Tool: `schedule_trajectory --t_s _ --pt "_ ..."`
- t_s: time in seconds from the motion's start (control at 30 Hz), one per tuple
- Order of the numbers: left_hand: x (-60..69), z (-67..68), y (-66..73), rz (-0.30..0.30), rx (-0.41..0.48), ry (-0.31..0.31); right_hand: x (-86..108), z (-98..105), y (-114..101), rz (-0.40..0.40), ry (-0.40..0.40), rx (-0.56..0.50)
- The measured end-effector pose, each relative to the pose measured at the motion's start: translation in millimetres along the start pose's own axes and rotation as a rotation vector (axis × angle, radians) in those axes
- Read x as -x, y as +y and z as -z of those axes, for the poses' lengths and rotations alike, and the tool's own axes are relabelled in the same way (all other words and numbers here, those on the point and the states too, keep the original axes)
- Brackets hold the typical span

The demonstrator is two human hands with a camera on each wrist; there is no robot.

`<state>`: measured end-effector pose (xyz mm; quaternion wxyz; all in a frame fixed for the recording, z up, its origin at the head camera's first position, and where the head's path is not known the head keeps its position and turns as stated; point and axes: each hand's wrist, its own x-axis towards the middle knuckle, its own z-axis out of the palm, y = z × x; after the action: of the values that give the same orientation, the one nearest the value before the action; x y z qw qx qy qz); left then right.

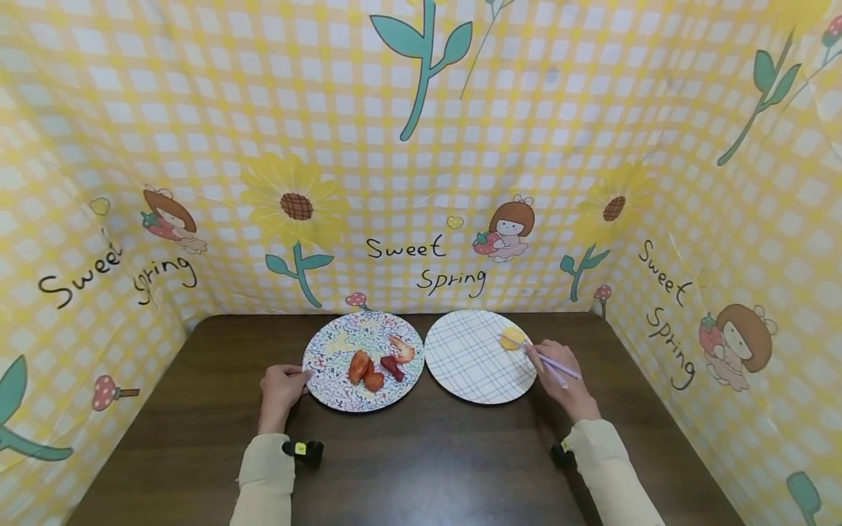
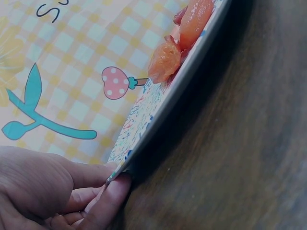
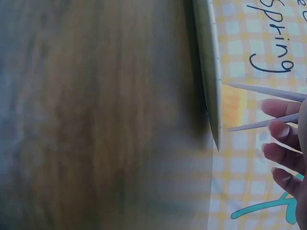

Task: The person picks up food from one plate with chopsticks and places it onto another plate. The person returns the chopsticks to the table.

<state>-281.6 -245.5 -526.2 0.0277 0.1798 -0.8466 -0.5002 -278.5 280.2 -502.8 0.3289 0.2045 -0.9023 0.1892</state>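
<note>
My left hand [image 1: 281, 387] pinches the left rim of a plate [image 1: 329, 387] with multicoloured squiggles, thumb and finger on either side of the edge in the left wrist view. On that plate lie glossy orange-red food pieces [image 1: 358, 367], a dark red piece [image 1: 392, 367] and a pale orange piece resembling a shrimp [image 1: 403, 349]. Lavender chopsticks [image 1: 555, 365] are in my right hand [image 1: 567, 376], above the right side of a white plate [image 1: 467, 365] with blue grid lines. A round yellow piece [image 1: 511, 337] lies there, between the parted chopstick tips in the right wrist view.
Both plates stand side by side, nearly touching, at the back of a dark wooden table [image 1: 421, 467]. Yellow checked cloth [image 1: 421, 175] with flowers and lettering rises behind and on both sides. A black strap [image 1: 305, 453] is round each wrist.
</note>
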Motion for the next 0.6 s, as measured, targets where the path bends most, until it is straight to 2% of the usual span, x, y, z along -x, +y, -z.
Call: schedule_trajectory --t_s 0.13,0.23,0.37,0.47,0.6 --pt "0.2 -0.2 0.5 -0.001 0.003 -0.003 -4.7 -2.1 -1.1 0.017 -0.030 0.028" --pt "0.0 -0.3 0.5 -0.004 0.003 -0.005 -7.0 -5.5 1.1 0.064 -0.049 0.045" --pt "-1.1 -0.3 0.1 -0.002 -0.009 -0.004 -7.6 -9.0 2.4 0.106 -0.075 0.035" --pt "-2.1 -0.2 -0.2 -0.003 -0.014 -0.002 -7.9 -9.3 0.2 0.101 -0.096 0.010" --pt "-1.8 -0.1 -1.0 0.001 -0.010 -0.003 -9.5 -8.4 -1.5 0.130 -0.092 -0.007"
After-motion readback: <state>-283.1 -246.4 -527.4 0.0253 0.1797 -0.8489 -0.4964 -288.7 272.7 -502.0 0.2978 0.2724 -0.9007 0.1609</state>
